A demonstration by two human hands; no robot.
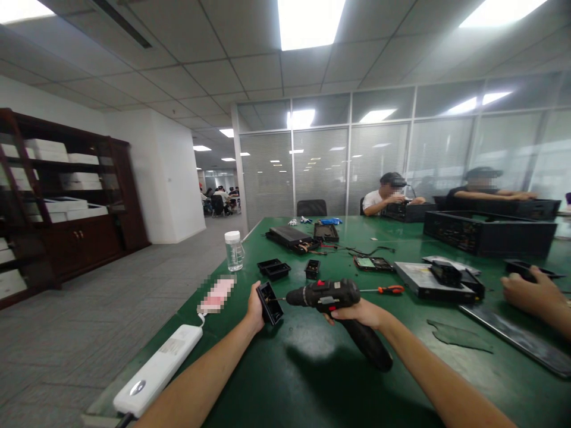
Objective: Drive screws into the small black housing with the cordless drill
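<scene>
My right hand (357,314) is wrapped round a black cordless drill (328,295), which points left. The thin bit of the drill reaches into a small black plastic box (271,304). That box is tilted with its open side toward the drill, and my left hand (255,308) grips it from the left. Whether the bit touches anything inside the box I cannot tell. Beyond my hands lie similar black boxes (274,269) and a smaller black box (313,268). A screwdriver (390,290) with an orange and black handle lies right of the drill.
On the green table (312,380) stand a clear bottle (233,252) and a white power strip (160,368) at the left. A black device (292,238), a circuit board (372,263) and a metal case (430,282) lie farther back. Another person's hand (533,294) works at the right.
</scene>
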